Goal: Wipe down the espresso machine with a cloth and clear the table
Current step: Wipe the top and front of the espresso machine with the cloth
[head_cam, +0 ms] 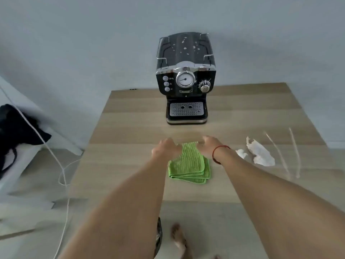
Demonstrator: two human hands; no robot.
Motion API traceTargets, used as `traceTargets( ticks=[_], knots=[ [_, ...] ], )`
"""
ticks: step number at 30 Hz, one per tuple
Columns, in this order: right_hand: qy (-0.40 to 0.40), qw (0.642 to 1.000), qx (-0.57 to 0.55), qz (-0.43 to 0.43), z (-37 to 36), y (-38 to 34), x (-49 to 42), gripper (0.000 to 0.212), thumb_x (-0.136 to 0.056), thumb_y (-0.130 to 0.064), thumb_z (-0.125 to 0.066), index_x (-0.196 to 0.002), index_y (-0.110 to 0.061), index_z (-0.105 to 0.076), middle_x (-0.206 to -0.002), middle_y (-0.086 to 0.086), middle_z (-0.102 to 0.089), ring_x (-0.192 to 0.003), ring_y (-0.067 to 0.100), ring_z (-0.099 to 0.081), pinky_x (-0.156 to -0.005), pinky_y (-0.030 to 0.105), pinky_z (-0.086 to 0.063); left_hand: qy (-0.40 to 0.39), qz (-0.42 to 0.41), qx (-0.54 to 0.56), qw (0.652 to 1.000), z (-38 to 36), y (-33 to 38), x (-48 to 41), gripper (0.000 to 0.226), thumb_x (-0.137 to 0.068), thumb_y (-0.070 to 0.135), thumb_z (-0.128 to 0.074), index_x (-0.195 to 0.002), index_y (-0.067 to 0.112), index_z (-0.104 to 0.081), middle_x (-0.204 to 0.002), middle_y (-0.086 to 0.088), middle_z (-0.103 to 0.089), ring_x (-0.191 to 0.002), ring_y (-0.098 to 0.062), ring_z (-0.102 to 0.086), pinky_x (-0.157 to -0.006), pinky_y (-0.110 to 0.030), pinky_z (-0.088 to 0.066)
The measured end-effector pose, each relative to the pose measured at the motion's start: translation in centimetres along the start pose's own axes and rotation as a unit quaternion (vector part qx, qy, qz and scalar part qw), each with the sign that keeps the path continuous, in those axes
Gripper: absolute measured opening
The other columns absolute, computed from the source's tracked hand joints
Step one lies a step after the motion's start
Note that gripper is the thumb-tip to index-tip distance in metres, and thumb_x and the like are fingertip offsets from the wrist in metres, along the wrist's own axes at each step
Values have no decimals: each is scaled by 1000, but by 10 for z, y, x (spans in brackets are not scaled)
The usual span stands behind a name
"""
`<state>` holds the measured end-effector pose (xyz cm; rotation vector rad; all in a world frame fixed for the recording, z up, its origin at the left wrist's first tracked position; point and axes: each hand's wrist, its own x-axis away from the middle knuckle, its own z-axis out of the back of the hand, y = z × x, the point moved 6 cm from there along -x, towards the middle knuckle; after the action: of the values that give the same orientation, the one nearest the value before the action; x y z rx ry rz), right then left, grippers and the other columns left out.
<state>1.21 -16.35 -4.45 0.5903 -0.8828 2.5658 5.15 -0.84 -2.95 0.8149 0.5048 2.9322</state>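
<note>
Two hands meet on the desk (130, 128): the left hand (166, 150) pinches the far edge of the folded green cloth (188, 165), with the espresso machine (186, 79) beyond it, and the right hand (207, 146) pinches likewise. Lifted unevenly, the folds could drop open and sweep the torn wrappers (261, 154) and sticks (295, 152) off the desk.

cloth (188, 161) was bright green with ribbed stripes | espresso machine (185, 79) was black with chrome trim, white dial, pale specks on its top | surface (130, 128) was light wood grain in bands | crumpled paper (261, 154) was white | wrist band (214, 156) was red
</note>
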Motion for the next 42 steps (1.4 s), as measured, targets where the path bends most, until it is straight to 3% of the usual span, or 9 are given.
traceTargets(
  ticks=[5, 12, 18, 21, 24, 27, 34, 39, 42],
  knots=[
    [40, 995, 4, -92, -37, 31, -25, 50, -93, -40, -47, -133, -9, -46, -126, 12, -52, -108, 29, -59, -90, 41, -52, -52, 68, 35, 996, -45, -32, -28, 47, -96, 33, -46, -134, 5, -44, -124, -10, -53, -111, -28, -55, -79, -35, -40],
    [96, 985, -43, -135, -60, 48, -48, 30, -89, -41, -60, -98, -13, -65, -98, 4, -67, -88, 23, -64, -70, 30, -49, -3, 86, 118, 989, -64, -43, -58, 42, -96, 34, -50, -125, 5, -42, -119, -12, -56, -105, -29, -60, -87, -44, -54],
    [72, 978, -87, -175, -58, 45, -47, 37, -89, -36, -50, -59, -16, -41, -61, -1, -46, -54, 18, -45, -55, 26, -40, 0, 91, 123, 988, -64, -43, -60, 42, -94, 28, -56, -126, 4, -42, -120, -13, -55, -105, -29, -59, -76, -35, -50],
    [72, 973, -66, -209, -56, 47, -37, 28, -86, -40, -54, -84, -12, -59, -95, 7, -63, -86, 25, -62, -74, 33, -52, -2, 101, 128, 987, -68, -42, -59, 41, -93, 25, -58, -124, 4, -44, -120, -13, -56, -104, -28, -59, -68, -32, -46],
    [99, 957, -85, -260, -58, 56, -32, 56, -81, -31, -69, -126, -7, -46, -130, 14, -49, -117, 32, -54, -91, 38, -49, 9, 105, 138, 985, -70, -41, -60, 40, -91, 26, -60, -121, 4, -45, -119, -13, -57, -105, -30, -60, -71, -34, -48],
    [107, 939, -160, -286, -63, 56, -31, 72, -75, -43, -76, -128, -6, -43, -125, 12, -57, -114, 30, -59, -84, 35, -49, -7, 121, 164, 979, -74, -42, -61, 43, -93, 27, -60, -124, 3, -40, -117, -13, -55, -108, -32, -57, -79, -36, -49],
    [24, 966, -175, -191, -71, 41, -28, 43, -87, -28, -56, -124, -5, -56, -124, 12, -62, -105, 28, -60, -80, 29, -45, -86, 107, 172, 976, -83, -38, -47, 44, -96, 31, -39, -122, -2, -54, -118, -20, -61, -96, -30, -64, -74, -35, -55],
    [47, 930, -329, -156, -30, 24, -13, 38, -86, -10, -60, -123, -6, -51, -117, 11, -62, -104, 27, -60, -88, 32, -48, 27, 40, 236, 971, -41, -7, -24, 35, -98, 19, -36, -110, -6, -58, -111, -23, -60, -91, -32, -55, -72, -32, -42],
    [33, 931, -347, -103, 6, 1, 3, 32, -89, -15, -63, -118, -3, -59, -117, 13, -64, -108, 28, -61, -91, 32, -47, 127, 49, 325, 936, 3, 15, -3, 35, -96, 19, -36, -100, -6, -60, -105, -26, -61, -95, -37, -59, -75, -37, -44]
  ],
)
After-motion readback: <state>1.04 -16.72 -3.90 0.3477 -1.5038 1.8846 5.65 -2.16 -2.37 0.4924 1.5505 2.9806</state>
